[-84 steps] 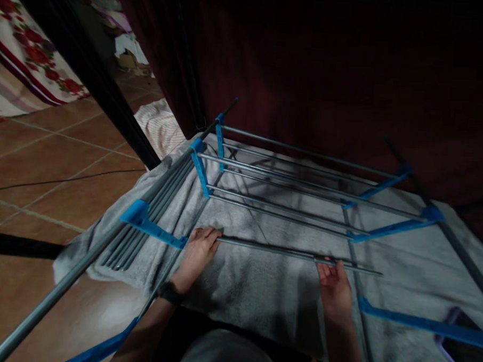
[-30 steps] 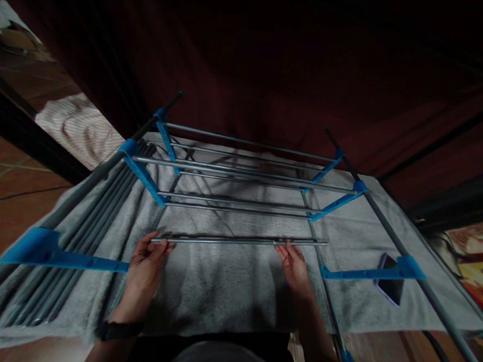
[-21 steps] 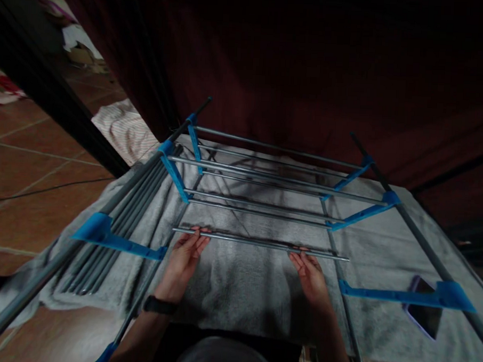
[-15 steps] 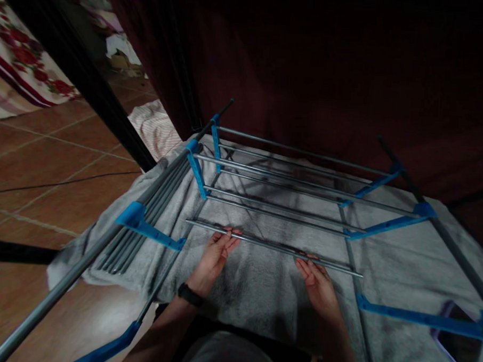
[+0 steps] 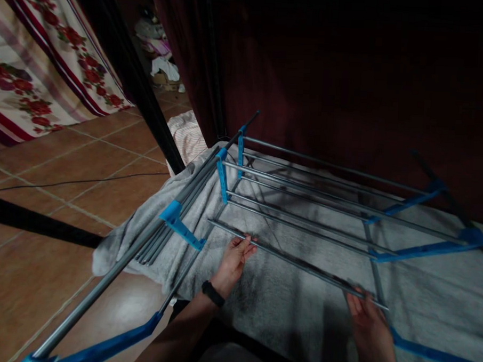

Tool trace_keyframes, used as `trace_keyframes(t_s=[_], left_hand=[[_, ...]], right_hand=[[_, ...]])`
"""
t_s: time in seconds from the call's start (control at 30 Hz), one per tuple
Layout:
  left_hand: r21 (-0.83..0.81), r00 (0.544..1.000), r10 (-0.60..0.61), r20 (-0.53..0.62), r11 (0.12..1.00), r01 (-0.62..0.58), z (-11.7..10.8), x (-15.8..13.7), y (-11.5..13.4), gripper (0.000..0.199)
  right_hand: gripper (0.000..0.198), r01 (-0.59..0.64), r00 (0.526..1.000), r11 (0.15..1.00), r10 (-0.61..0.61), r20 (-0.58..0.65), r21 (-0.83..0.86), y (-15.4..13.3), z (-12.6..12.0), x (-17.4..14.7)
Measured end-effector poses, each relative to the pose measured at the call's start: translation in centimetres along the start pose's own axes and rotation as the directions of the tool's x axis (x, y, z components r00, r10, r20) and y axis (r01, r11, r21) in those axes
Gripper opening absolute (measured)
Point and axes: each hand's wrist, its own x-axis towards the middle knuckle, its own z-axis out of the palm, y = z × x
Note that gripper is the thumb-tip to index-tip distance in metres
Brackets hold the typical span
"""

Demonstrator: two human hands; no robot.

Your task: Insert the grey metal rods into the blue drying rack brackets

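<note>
A thin grey metal rod [image 5: 297, 262] spans the space between my two hands, held level above the blanket. My left hand [image 5: 236, 255] pinches it left of its middle, a black band on that wrist. Close to the rod's right end, my right hand [image 5: 367, 309] has its fingers closed around it. Beyond lies a metal rack frame [image 5: 305, 179] with several crossbars fitted into blue plastic brackets [image 5: 222, 175]. The rod's left end is beside the nearer blue left bracket [image 5: 183, 229], apart from it as far as I can see.
Several loose rods [image 5: 159, 241] lie bundled on the grey blanket [image 5: 268, 305] at the left. A black post [image 5: 149, 91] rises at the left, with tiled floor [image 5: 105, 196] and a floral cloth [image 5: 38, 65] past it. A dark curtain [image 5: 329, 99] hangs behind.
My right hand has slid along the rod toward its right end. The view has turned left, so the rack appears further right. My left hand keeps its pinch.
</note>
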Motion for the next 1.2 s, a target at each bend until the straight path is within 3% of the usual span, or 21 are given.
trace_keyframes(t_s=[0.13, 0.3, 0.57, 0.83, 1.03, 1.2], left_hand=[[-0.004, 1.000, 0.012, 0.004, 1.000, -0.012, -0.1, 0.1, 0.4, 0.030], [0.004, 0.999, 0.031, 0.019, 1.000, -0.031, 0.0, -0.1, 1.0, 0.026], [0.043, 0.995, -0.012, 0.104, 0.999, 0.007, 0.9, -0.8, -0.8, 0.016], [0.074, 0.980, -0.073, 0.185, 0.995, 0.060, 2.8, -1.5, -2.8, 0.026], [0.071, 0.980, -0.130, 0.152, 0.990, 0.120, 4.3, -1.5, -3.2, 0.016], [0.057, 0.990, -0.100, 0.104, 0.994, 0.094, 3.8, -0.6, -2.0, 0.013]], right_hand=[[0.028, 0.096, 0.983, 0.994, -0.086, -0.160, 0.057, 0.5, 0.5, 0.0], [0.024, 0.122, 0.972, 0.985, -0.093, -0.216, 0.125, 2.3, 0.5, 1.1], [0.028, 0.146, 0.987, 0.948, -0.119, -0.112, 0.282, 2.6, 1.5, -0.2], [0.033, 0.125, 0.991, 0.910, -0.094, -0.097, 0.396, 2.1, 3.5, -1.5], [0.034, 0.135, 0.988, 0.921, -0.098, -0.119, 0.366, 2.5, 3.1, -1.1], [0.038, 0.202, 0.975, 0.892, -0.142, -0.174, 0.405, 1.3, 2.8, -0.6]])
